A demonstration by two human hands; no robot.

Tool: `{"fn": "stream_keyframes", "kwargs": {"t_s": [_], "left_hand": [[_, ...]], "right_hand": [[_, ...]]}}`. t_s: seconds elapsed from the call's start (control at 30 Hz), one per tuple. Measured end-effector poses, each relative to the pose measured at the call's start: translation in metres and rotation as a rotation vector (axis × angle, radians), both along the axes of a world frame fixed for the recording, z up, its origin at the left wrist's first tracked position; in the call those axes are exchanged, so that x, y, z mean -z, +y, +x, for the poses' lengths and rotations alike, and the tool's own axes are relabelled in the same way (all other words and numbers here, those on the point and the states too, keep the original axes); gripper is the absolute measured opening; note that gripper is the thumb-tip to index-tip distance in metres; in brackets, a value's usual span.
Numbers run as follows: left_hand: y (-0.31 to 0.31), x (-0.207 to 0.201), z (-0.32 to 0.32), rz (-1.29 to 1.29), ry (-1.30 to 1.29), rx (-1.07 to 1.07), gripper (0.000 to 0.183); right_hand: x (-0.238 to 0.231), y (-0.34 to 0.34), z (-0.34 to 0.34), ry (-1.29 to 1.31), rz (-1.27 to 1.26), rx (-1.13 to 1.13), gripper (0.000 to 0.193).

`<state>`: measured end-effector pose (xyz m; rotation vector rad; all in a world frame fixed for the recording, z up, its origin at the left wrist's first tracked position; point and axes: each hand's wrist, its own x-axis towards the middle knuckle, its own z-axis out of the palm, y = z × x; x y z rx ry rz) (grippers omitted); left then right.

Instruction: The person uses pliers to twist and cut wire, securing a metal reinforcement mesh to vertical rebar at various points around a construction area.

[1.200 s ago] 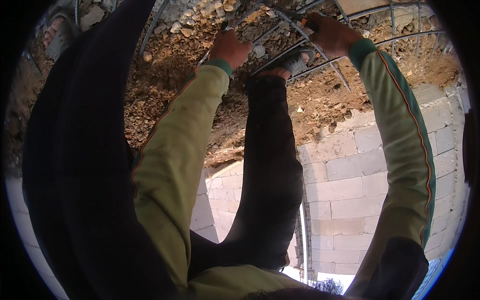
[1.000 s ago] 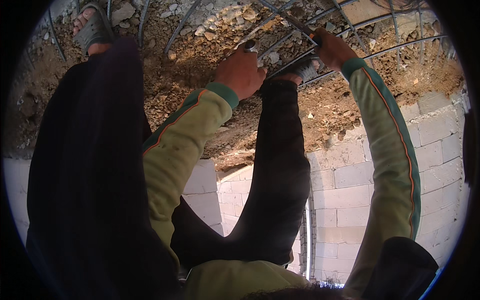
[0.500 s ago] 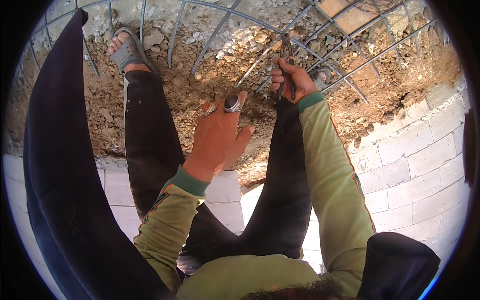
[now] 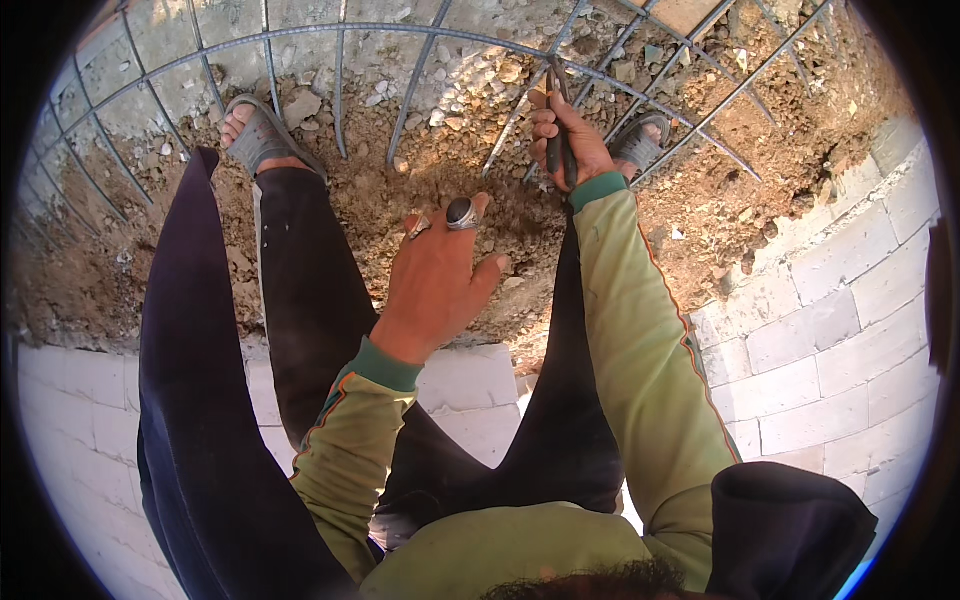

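Note:
My right hand [image 4: 572, 145] grips dark pincers [image 4: 554, 130] by the handles. Their jaws point away from me and meet the curved rebar [image 4: 470, 41] in the picture, close to where bars cross; whether they bite on anything cannot be made out. Lower and to the left, my left hand [image 4: 432, 285] hovers palm down over the soil, wearing two large rings. Its thumb stands apart and the fingers bend away from view, with nothing visible in them.
Crossing rebar [image 4: 690, 130] spans the far side over broken stones and loose soil [image 4: 700, 225]. Pale block walls [image 4: 790, 340] flank my legs. My sandalled feet [image 4: 262, 140] stand among rubble near bar ends. Dark cloth [image 4: 215, 400] hangs at the left.
My right hand and the pincers have moved slightly farther away and left, up to the rebar. The left hand keeps nearly the same pose. The dark cloth at left has swung inward.

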<state>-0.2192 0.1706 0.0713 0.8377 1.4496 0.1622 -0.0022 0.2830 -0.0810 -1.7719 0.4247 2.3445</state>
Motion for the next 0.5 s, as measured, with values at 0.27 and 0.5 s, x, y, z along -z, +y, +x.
{"fn": "stream_keyframes", "kwargs": {"t_s": [0.27,0.5], "left_hand": [[0.001,0.01,-0.005,-0.029,0.067,0.079,0.067],[0.008,0.007,-0.012,-0.031,0.029,-0.02,0.061]], "right_hand": [[0.015,0.019,0.006,-0.328,0.062,-1.067,0.036],[0.016,0.012,0.02,-0.209,-0.053,-0.415,0.022]]}}
